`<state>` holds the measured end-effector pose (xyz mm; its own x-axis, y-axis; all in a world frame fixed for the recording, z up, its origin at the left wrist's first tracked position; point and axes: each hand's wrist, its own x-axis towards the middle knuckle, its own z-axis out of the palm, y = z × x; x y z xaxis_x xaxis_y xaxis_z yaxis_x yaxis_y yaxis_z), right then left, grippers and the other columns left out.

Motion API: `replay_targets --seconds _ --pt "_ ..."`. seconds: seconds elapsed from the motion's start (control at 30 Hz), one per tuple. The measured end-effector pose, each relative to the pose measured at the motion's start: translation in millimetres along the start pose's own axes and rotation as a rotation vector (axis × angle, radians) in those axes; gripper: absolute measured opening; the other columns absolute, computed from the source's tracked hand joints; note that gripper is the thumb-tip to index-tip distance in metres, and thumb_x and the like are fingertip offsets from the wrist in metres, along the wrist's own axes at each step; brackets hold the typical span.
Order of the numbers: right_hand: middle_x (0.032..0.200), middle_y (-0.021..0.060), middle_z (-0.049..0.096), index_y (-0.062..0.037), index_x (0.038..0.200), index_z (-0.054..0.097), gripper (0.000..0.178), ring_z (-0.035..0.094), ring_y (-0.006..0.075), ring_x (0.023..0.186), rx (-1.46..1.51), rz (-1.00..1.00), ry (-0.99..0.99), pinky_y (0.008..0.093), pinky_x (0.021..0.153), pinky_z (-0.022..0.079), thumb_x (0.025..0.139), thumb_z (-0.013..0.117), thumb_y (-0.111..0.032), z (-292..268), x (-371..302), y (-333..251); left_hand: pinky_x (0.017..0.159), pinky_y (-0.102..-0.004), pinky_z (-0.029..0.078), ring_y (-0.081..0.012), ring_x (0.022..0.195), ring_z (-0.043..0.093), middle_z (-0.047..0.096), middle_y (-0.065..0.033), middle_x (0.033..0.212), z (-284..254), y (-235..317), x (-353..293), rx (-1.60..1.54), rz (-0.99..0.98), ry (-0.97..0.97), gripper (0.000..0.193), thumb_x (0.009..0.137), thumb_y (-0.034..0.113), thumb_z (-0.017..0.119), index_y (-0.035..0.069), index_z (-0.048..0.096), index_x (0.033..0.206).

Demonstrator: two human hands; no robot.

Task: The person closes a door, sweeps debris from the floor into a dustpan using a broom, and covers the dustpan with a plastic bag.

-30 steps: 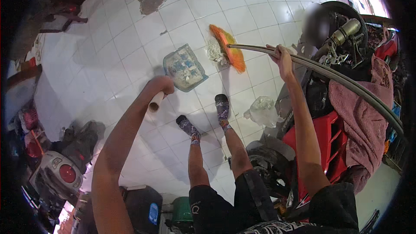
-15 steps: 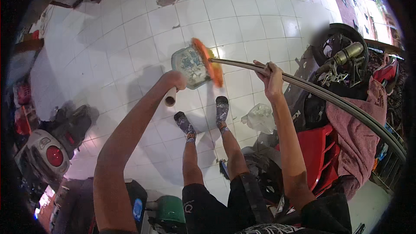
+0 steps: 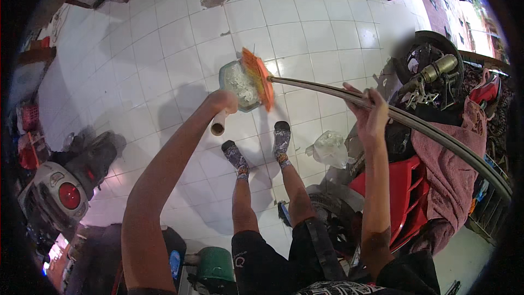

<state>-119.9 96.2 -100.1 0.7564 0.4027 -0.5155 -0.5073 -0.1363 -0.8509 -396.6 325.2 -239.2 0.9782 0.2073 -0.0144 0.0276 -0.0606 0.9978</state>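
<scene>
My left hand [image 3: 222, 100] is closed round the pale, hollow-ended handle [image 3: 218, 126] of a dustpan. The bluish-grey dustpan [image 3: 224, 72] is low over the tiled floor, just beyond that hand, with whitish and grey debris [image 3: 239, 84] in it. A broom with an orange head [image 3: 267, 88] meets the dustpan's right side, its bristles reaching over the pan. From the head, the long metallic broom handle [image 3: 319, 85] runs to the right. My right hand [image 3: 370, 112] grips this handle, fingers bent around it.
A crumpled clear plastic bag [image 3: 331, 149] lies right of my socked feet. Along the right are a red plastic chair [image 3: 397, 186], a pink towel [image 3: 445, 158] and a black tub [image 3: 436, 41]. A motorbike [image 3: 57, 194] stands at left, a green bucket [image 3: 214, 263] near the lower edge.
My right hand has shifted right along with the broom handle. The broom head has tilted, showing its bristles over the dustpan's right side. The left hand and dustpan have moved slightly right.
</scene>
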Motion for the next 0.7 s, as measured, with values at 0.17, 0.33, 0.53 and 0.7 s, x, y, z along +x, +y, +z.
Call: replay_targets --seconds 0.17,0.33,0.53,0.7 --pt "0.082 0.0157 0.055 -0.007 0.07 0.038 0.026 0.057 0.0375 0.103 -0.019 -0.036 0.035 0.0464 0.085 0.051 0.093 0.031 -0.017 -27.8 -2.1 -42.1 0.059 -0.0318 0.045 -0.0209 0.063 0.056 0.055 -0.0085 0.068 -8.1 -12.1 13.8 0.677 -0.336 -0.478 0.011 0.07 0.016 0.056 0.005 0.059 0.073" --pt "0.099 0.0304 0.056 -0.0063 0.071 0.038 0.025 0.056 0.0416 0.103 0.024 -0.073 0.129 0.0455 0.086 0.05 0.092 0.029 -0.016 -49.5 -5.7 -84.4 0.048 -0.0333 0.043 -0.0198 0.054 0.055 0.057 -0.0067 0.06 6.8 -33.0 26.4 0.186 -0.633 -0.28 0.009 0.063 0.015 0.059 0.007 0.057 0.059" --pt "0.106 0.0349 0.055 -0.007 0.071 0.039 0.026 0.054 0.039 0.107 -0.038 -0.197 0.208 0.0471 0.088 0.048 0.093 0.027 -0.018 -67.8 14.8 -98.3 0.046 -0.0323 0.041 -0.019 0.048 0.051 0.05 -0.0079 0.053 4.2 -38.8 -0.5 0.339 -0.118 -0.251 0.008 0.063 0.009 0.054 0.004 0.05 0.058" --pt "0.1 0.0291 0.06 -0.0074 0.078 0.041 0.024 0.055 0.0363 0.108 -0.017 -0.188 0.118 0.0445 0.086 0.049 0.094 0.029 -0.021 -76.6 72.2 -62.1 0.05 -0.0376 0.05 -0.0247 0.059 0.064 0.065 -0.0126 0.067 7.0 -63.8 27.7 0.78 -1.025 -0.598 0.023 0.057 0.004 0.057 0.0 0.065 0.078"
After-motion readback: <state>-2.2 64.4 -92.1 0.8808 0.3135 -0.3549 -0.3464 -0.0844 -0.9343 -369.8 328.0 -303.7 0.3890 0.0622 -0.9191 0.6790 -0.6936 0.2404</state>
